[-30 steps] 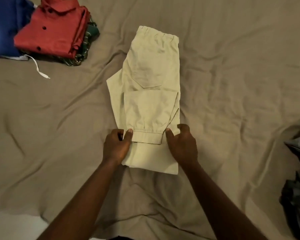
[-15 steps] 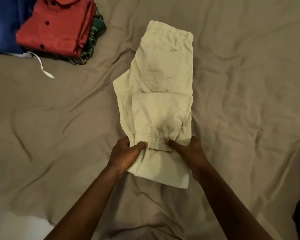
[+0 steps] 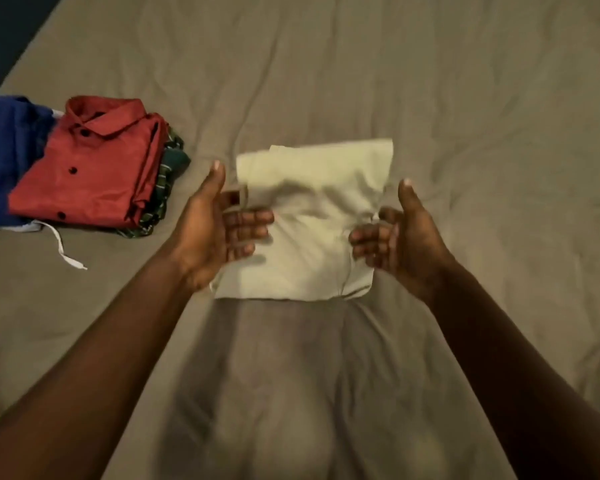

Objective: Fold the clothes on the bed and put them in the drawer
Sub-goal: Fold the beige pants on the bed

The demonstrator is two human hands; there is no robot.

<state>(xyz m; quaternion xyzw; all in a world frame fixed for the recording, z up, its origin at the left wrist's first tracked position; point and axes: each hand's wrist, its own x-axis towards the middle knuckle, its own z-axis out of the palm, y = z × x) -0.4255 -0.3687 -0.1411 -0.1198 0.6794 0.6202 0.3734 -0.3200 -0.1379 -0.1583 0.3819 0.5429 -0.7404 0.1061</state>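
Head view. Cream trousers (image 3: 312, 230) reduced to a compact square fold near the middle of the bed (image 3: 465, 98); whether the fold rests on the sheet or is raised just off it cannot be told, the lower part of the view being blurred. Left hand (image 3: 215, 230) and right hand (image 3: 399, 233) flank the fold, palms turned inward, thumbs up and clear of the cloth, fingers straight and overlapping its left and right edges; neither hand pinches anything.

Progress, as judged: folding of this garment looks complete or nearly so. A stack at far left holds a red shirt (image 3: 90, 168) over a green striped garment (image 3: 168, 174), beside a blue garment (image 3: 4, 150) with a white drawstring (image 3: 63, 251) trailing; all still lie on the bed, so the transfer to the drawer appears not yet done; no drawer is in view.

Surface: taupe sheet, creased throughout; dark floor (image 3: 7, 22) past the bed's upper-left corner; dim, warm lighting.
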